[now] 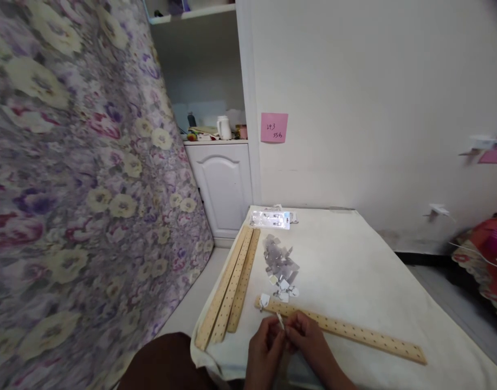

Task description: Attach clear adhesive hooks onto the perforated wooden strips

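On the left of the worktop (337, 260), we had three perforated wooden strips (228, 292). Next, a white tag (265, 300) lay at the left end of a fourth strip (366, 334). Our left hand (264, 346) pinched a small pale piece (280, 319) just before that strip, the grey pile (279, 259) lying beyond. Our right hand (306, 335) was close against the left, fingers bent; we could not tell its grip.

Dark-dotted tan strip (364, 332); purple-and-cream floral curtain (89, 179); pink note (274, 128); pinched piece (280, 320) perhaps whitish.
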The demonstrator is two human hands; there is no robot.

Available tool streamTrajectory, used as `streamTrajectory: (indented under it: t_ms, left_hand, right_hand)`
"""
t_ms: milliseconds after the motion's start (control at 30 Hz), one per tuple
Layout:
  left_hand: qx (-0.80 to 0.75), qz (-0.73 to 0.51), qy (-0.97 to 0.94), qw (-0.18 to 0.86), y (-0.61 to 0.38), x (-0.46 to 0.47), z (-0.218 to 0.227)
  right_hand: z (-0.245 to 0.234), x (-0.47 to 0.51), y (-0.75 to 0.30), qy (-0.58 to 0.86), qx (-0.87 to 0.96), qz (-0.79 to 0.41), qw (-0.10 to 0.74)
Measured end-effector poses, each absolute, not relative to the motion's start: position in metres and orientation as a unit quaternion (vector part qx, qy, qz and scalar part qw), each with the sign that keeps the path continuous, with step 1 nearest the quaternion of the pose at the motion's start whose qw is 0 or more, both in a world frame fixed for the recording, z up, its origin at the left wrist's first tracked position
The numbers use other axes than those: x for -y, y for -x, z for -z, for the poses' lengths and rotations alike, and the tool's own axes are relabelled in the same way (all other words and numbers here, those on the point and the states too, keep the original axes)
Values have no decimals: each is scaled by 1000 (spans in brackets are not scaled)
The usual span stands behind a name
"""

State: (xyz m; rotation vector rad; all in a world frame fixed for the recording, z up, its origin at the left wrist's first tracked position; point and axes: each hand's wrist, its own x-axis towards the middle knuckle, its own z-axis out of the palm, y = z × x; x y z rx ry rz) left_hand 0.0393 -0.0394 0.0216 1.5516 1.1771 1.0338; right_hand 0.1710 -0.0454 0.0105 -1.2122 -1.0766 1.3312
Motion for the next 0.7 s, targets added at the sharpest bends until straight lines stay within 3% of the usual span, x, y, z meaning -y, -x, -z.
streamTrajectory:
  t_ms: [233,433,700]
  left_hand:
    - [-476,-460,-561,496,-35,28,1]
    - [-455,-469,-546,525,-36,25,21]
    - [-452,-476,-549,516,-38,23,36]
  right_hand:
    - [-20,37,-178,539,508,-525,418]
    - [-50,-12,-193,616,671,-212,354]
    - [-44,-45,-173,613,759,-125,177]
